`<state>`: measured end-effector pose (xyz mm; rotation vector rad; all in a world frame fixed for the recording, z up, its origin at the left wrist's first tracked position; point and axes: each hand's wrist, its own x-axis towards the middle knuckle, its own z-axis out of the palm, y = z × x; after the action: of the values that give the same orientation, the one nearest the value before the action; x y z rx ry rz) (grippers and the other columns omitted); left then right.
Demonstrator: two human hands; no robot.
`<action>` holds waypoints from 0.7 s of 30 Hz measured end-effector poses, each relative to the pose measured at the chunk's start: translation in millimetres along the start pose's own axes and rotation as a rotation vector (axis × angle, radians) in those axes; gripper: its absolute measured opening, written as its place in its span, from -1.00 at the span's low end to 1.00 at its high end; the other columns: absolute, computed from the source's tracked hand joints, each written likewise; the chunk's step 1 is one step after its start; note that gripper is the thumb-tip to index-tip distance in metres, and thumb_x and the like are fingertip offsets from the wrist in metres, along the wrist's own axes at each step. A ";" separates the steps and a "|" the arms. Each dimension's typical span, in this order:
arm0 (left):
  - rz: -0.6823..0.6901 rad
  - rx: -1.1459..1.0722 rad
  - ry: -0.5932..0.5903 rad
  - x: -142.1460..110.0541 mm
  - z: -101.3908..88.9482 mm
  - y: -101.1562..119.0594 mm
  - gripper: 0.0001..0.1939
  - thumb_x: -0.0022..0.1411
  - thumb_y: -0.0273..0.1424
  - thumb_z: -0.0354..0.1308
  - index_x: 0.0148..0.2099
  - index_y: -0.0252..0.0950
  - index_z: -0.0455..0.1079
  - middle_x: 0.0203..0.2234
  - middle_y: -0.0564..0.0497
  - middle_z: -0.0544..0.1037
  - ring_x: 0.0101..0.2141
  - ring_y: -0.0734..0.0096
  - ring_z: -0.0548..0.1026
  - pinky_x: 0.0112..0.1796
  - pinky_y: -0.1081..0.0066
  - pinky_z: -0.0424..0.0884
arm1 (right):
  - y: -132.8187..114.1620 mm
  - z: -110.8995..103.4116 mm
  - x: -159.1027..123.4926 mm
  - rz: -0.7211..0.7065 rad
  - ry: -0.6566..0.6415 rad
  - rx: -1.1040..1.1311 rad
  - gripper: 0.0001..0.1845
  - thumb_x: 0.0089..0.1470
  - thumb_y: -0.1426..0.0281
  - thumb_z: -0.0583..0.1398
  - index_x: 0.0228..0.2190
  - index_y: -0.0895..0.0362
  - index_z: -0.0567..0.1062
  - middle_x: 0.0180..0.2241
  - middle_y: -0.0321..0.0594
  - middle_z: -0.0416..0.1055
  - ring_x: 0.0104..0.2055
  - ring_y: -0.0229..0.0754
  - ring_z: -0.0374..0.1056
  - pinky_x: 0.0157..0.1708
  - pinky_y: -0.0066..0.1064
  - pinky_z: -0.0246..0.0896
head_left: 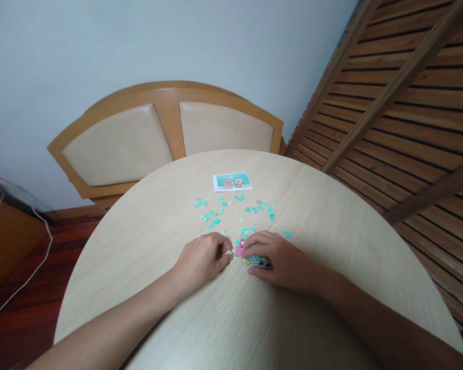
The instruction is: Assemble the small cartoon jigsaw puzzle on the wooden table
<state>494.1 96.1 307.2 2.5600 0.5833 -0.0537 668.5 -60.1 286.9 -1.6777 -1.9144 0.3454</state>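
Note:
A partly joined jigsaw puzzle (pixel 240 246) with pink, yellow and green cartoon parts lies on the round table, between my two hands. My left hand (pixel 206 255) is at its left edge, thumb and forefinger pinched on a small puzzle piece (pixel 232 253) that touches or nearly touches the joined part. From the right, my right hand (pixel 272 254) curves over the puzzle, fingertips on its surface and thumb along its lower edge. Its fingers hide much of the right side of the picture.
Several loose teal puzzle pieces (pixel 216 211) are scattered beyond my hands, with more pieces (pixel 260 206) to the right. A single piece (pixel 287 234) lies beside my right hand. Farther back is a reference picture card (pixel 232 182). A padded bench (pixel 170 128) stands behind the table (pixel 146 226).

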 end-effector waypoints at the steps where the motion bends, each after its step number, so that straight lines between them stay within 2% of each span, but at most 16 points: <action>1: -0.004 -0.003 -0.002 0.3 0.0 -0.2 -0.84 0.21 -0.30 0.13 -0.20 -0.20 0.47 -0.35 0.03 0.56 -0.34 0.34 0.48 -0.39 0.41 0.21 | -0.2 -0.3 0.0 0.001 -0.003 0.001 -0.72 0.09 0.38 0.32 -0.11 0.08 0.58 -0.06 -0.12 0.51 0.02 -0.04 0.39 0.10 -0.13 0.23; 8: -0.024 0.041 -0.017 -3.5 0.1 2.7 -0.85 0.22 -0.30 0.10 -0.22 -0.20 0.46 -0.35 0.03 0.57 -0.36 0.32 0.49 -0.41 0.41 0.21 | -2.9 -2.2 0.2 0.004 -0.005 0.013 -0.73 0.11 0.37 0.31 -0.11 0.09 0.58 -0.07 -0.11 0.52 0.02 -0.04 0.38 0.10 -0.13 0.24; 12: -0.033 0.067 -0.001 -6.9 1.5 3.9 -0.83 0.21 -0.31 0.11 -0.16 -0.20 0.43 -0.33 0.02 0.58 -0.36 0.29 0.51 -0.41 0.40 0.23 | -3.0 -2.6 0.4 0.008 -0.005 0.011 -0.72 0.10 0.37 0.31 -0.11 0.07 0.58 -0.06 -0.11 0.52 0.03 -0.03 0.38 0.11 -0.11 0.23; 17: 0.021 0.033 0.026 -5.4 5.2 0.5 -0.78 0.22 -0.28 0.15 -0.08 -0.18 0.42 -0.25 0.01 0.56 -0.31 0.29 0.51 -0.36 0.40 0.27 | -1.2 -1.0 -0.2 0.012 -0.006 -0.003 -0.72 0.09 0.37 0.32 -0.11 0.07 0.58 -0.05 -0.13 0.51 0.02 -0.03 0.38 0.11 -0.10 0.22; 21: 0.024 -0.007 0.016 -2.6 8.9 -2.1 -0.82 0.26 -0.31 0.13 -0.10 -0.19 0.43 -0.29 0.02 0.56 -0.30 0.30 0.51 -0.32 0.39 0.30 | -0.7 0.3 -0.9 -0.008 -0.007 -0.036 -0.70 0.10 0.35 0.31 -0.09 0.05 0.57 -0.05 -0.13 0.51 0.01 -0.03 0.38 0.09 -0.10 0.23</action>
<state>491.4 92.4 298.9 2.5624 0.5577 -0.0234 667.8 -61.0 286.8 -1.6936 -1.9423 0.3163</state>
